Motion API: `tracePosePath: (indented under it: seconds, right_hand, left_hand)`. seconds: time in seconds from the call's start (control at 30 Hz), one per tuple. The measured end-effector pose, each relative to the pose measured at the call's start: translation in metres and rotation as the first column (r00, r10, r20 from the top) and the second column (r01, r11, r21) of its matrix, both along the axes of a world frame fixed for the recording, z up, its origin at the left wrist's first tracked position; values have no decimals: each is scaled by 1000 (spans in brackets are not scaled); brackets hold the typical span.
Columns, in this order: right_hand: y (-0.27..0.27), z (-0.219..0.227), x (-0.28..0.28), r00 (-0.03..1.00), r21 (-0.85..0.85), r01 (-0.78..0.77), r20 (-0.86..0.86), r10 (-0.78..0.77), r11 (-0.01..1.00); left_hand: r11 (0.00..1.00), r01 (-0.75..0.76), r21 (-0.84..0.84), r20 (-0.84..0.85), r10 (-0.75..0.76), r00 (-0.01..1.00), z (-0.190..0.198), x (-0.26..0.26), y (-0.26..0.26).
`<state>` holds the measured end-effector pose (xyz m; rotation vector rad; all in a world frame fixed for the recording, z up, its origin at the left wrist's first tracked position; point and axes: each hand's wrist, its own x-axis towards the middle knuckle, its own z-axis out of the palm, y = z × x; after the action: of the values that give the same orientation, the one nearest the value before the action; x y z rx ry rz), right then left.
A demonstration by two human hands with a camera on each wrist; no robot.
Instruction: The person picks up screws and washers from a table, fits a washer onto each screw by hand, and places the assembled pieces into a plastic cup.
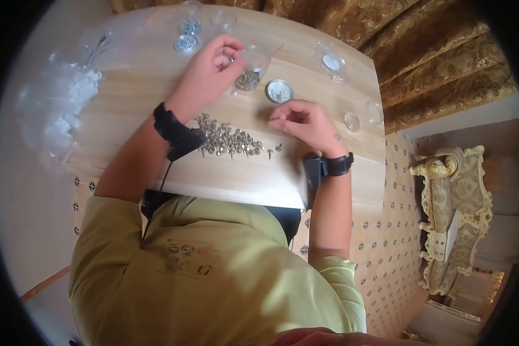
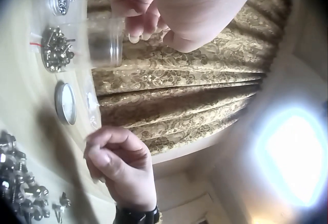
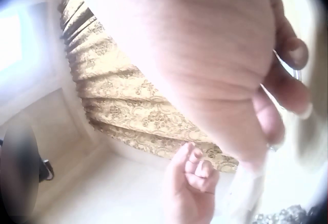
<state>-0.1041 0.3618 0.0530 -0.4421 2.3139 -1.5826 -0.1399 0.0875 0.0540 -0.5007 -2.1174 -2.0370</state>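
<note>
My left hand point(image 1: 213, 72) is raised beside the mouth of a clear plastic jar point(image 1: 258, 56), fingers loosely bent. In the left wrist view, a gap shows between its thumb and fingers, with nothing seen between them. Metal screws point(image 2: 57, 49) fill the jar's bottom. My right hand point(image 1: 305, 124) hovers over the table right of a loose screw pile point(image 1: 228, 138), thumb and fingertips pinched together. A tiny shiny piece, like a screw point(image 3: 272, 147), shows at those fingertips; most of it is hidden. Just beyond that hand lies a round metal lid point(image 1: 279, 91) with a pale inside.
At the back stand another jar of screws point(image 1: 190, 24) and a lid holding screws point(image 1: 185, 42). Clear plastic bags point(image 1: 75, 104) cover the table's left side. A bagged white disc point(image 1: 331, 61) lies back right, and a clear round piece point(image 1: 352, 121) near the right edge.
</note>
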Motion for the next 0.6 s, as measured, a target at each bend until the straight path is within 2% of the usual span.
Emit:
tracePosePath:
  seconds: [0.07,0.13,0.2,0.23,0.3,0.33,0.4,0.43,0.5,0.53,0.6]
  right_hand:
    - [14,6,0,956,36,-277,114,272,960]
    - [18,7,2,936,84,-334,147,320,939]
    - [19,-2,-2,886,2,-439,165,433,898]
    - [17,-5,-3,883,5,-443,174,436,896]
    - [13,-10,-6,912,189,-404,162,378,895]
    - [12,-10,-6,910,197,-409,168,380,891]
    - [7,-8,-6,939,287,-323,-25,344,902]
    - [4,-8,-5,936,292,-330,-22,351,898]
    - [-4,-11,-2,986,219,-104,-106,129,970]
    - [-10,-9,1,985,221,-107,-111,134,969]
    - [-24,-2,7,995,75,74,-73,-68,994]
  left_hand:
    - [995,49,90,64,-55,996,-5,12,-5]
    - [968,241,70,160,-249,955,-12,18,-17]
    - [959,268,92,222,-282,933,-15,26,-20]
    - [948,300,102,275,-317,908,-15,30,-20]
    - [940,319,122,282,-341,897,-15,31,-17]
    - [931,341,133,283,-365,887,-16,31,-13]
    - [928,354,117,265,-372,889,-20,33,-6]
    - [924,372,91,253,-383,889,-22,34,-4]
    - [921,378,96,255,-390,885,-28,39,1]
    - [916,391,96,256,-402,879,-32,40,2]
    - [923,375,84,196,-384,902,-44,41,6]
